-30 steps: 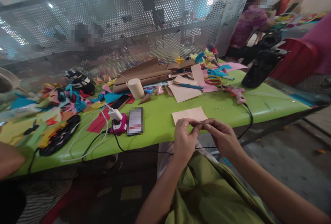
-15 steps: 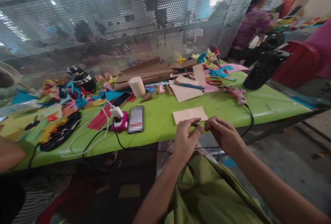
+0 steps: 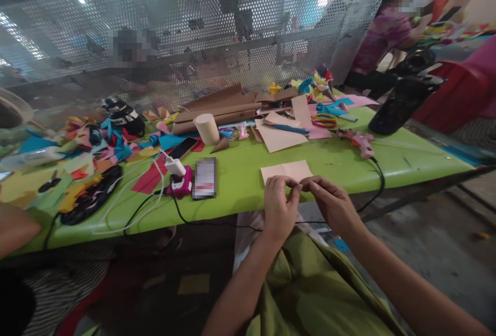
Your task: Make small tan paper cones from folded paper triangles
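1. While the left hand [image 3: 279,204] and the right hand [image 3: 331,199] meet at the fingertips above the wearer's lap, the step in hand looks to be fine finger work, both hands busy at one small spot
2. Thumbs and forefingers are drawn in as if pinching, not spread; whether a small piece sits between them I cannot tell, as the fingers would hide it
3. Nearest the hands is a creased sheet of paper [image 3: 284,169], lying on the green table [image 3: 240,170] just beyond the fingers; in view they overlap its near edge, but I cannot tell whether they touch it
4. Farther out, past that sheet, lie larger pale papers [image 3: 284,142] with a blue tool [image 3: 289,128] across them
5. Beyond the right hand and to its right rests a pink glue gun [image 3: 360,144], its cord dropping over the table's near edge
6. Off to the left of the left hand lies a phone [image 3: 204,180], with a pale roll [image 3: 206,129] standing farther away and a brown cone [image 3: 220,144] just beside it
7. As I judge it, the next move calls for a light, steady pinch and matched wrists; using the creased sheet would take only a short forward reach, the glue gun a longer one from the right hand
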Action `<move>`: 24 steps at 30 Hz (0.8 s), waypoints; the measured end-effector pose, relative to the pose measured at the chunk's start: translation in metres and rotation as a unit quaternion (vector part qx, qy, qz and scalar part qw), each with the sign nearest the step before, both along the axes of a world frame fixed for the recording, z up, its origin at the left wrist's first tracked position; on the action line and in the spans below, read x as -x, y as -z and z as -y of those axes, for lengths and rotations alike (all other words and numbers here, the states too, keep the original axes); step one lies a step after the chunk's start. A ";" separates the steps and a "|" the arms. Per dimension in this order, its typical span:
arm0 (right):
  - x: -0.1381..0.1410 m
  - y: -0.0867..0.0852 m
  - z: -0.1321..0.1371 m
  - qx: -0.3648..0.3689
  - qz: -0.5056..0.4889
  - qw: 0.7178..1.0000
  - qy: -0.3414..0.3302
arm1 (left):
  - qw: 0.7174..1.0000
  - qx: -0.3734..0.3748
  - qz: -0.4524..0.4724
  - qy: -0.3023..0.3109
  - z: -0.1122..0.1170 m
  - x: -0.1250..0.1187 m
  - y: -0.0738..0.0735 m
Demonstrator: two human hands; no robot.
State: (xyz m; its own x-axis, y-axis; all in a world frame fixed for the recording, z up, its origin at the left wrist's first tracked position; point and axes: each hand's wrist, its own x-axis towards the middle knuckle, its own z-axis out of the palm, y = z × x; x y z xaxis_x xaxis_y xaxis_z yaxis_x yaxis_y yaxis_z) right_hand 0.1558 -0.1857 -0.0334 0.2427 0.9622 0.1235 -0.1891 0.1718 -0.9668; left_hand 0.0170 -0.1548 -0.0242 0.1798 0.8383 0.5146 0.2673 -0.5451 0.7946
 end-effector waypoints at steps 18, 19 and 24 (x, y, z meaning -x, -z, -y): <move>0.005 -0.004 0.001 0.004 -0.022 1.000 -0.022 | 0.999 0.027 -0.013 -0.018 -0.002 0.007 -0.001; 0.005 -0.004 0.001 0.005 -0.028 0.999 -0.022 | 0.999 0.030 -0.011 -0.024 -0.002 0.007 -0.001; 0.001 -0.003 -0.001 0.000 -0.023 1.000 -0.015 | 0.999 0.018 -0.017 -0.032 -0.003 0.010 0.001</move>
State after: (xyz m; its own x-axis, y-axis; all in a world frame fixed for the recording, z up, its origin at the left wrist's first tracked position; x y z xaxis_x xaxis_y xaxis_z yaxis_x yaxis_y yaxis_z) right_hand 0.1549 -0.1846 -0.0307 0.2190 0.9691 0.1136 -0.2394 0.1662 -0.9566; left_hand 0.0069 -0.1522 -0.0247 0.1416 0.8663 0.4791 0.3274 -0.4977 0.8032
